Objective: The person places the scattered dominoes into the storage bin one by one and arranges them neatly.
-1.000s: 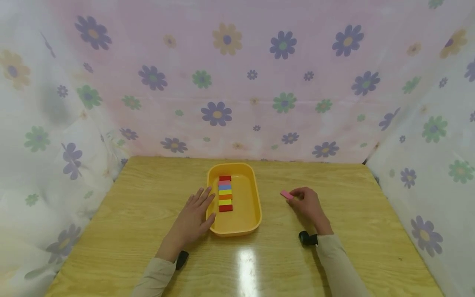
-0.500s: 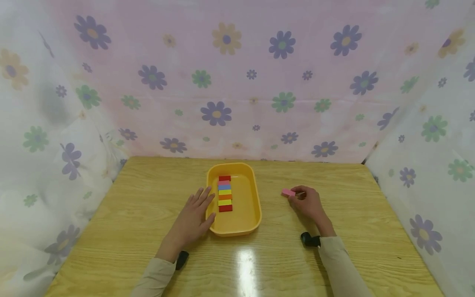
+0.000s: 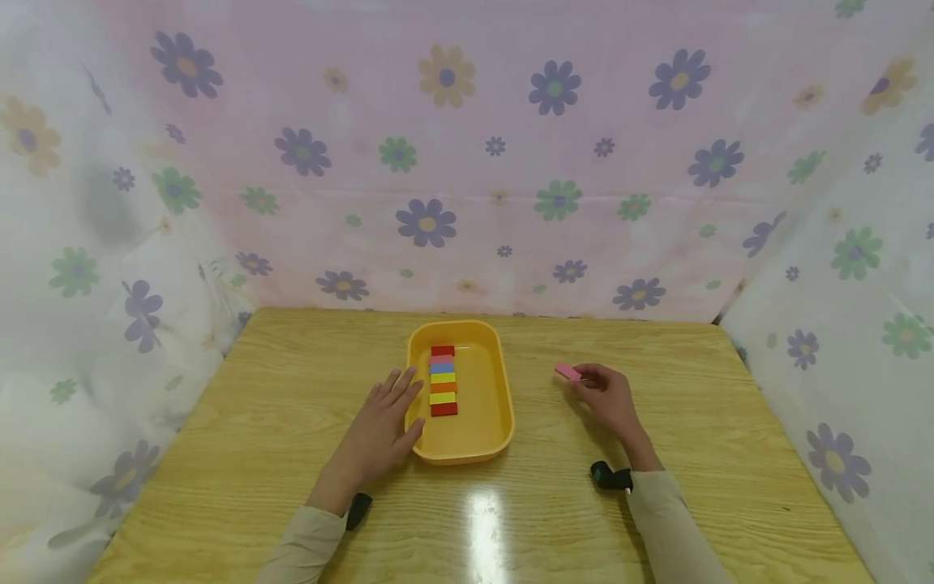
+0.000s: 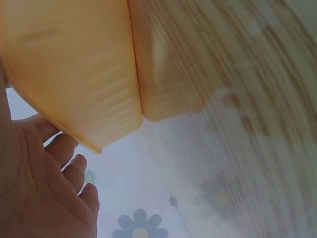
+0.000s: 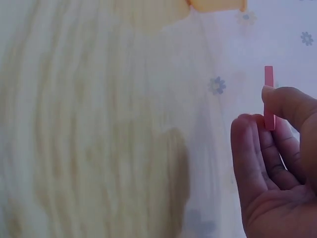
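My right hand (image 3: 607, 399) pinches a small flat pink block (image 3: 567, 372) between thumb and fingers, to the right of the yellow tray (image 3: 507, 405). In the right wrist view the pink block (image 5: 269, 94) is seen edge-on, held above the table. My left hand (image 3: 375, 426) rests on the tray's left rim with its fingers spread and fairly straight. Its fingertips show just over the rim (image 4: 59, 130) in the left wrist view. Inside the tray lies a column of several flat blocks in red, pink, blue, yellow and orange, such as the orange block (image 3: 443, 388).
The wooden table (image 3: 292, 365) is enclosed at the back and sides by flowered curtains (image 3: 503, 162). A black wrist camera (image 3: 609, 476) sits under the right wrist, another (image 3: 358, 511) by the left. The tray's right half is bare yellow plastic.
The right hand has shifted very slightly, and the pink block in its fingers has turned and risen a little. The left hand, the tray and its blocks stay as they were.
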